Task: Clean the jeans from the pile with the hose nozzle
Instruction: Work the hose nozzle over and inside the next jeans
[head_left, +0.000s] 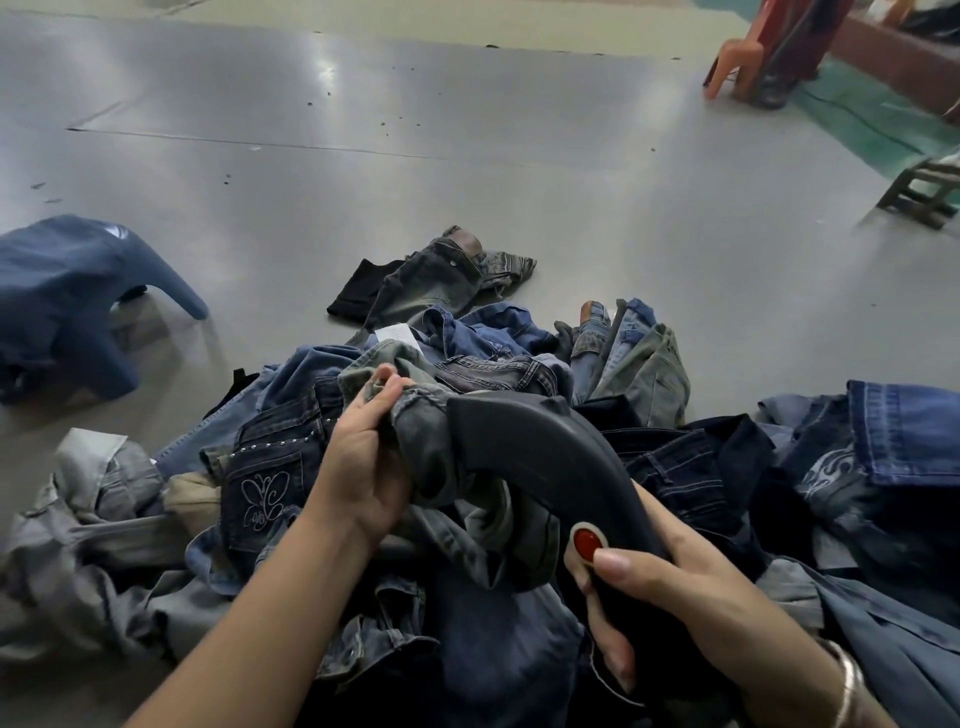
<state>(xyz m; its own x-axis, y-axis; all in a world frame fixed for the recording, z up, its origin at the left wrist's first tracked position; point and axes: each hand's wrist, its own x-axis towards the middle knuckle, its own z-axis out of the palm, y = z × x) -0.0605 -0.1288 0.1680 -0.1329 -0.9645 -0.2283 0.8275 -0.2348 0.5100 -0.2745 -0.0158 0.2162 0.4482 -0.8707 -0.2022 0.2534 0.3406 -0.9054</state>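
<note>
The faded grey-green jeans lie bunched on top of the pile of jeans, pinched at a seam edge by the left hand, whose fingers curl round the cloth. Against them presses the hose nozzle, a curved body of smooth dark plastic with a flared mouth; the mouth's opening is turned away and cannot be seen. The right hand grips the nozzle's handle, thumb resting just beside an oval red button. The lower end of the handle is hidden by the palm, and no hose can be made out. A metal bangle rings the right wrist, cut off by the frame's edge.

The pile is crumpled denim in dark navy, mid blue and pale grey; one dark pair shows a stitched butterfly pocket with a studded line above. The heap spreads over a smooth grey floor. To the left stands a blue plastic stool, blurred. Far right, an orange chair and a wooden stool are partly cut off.
</note>
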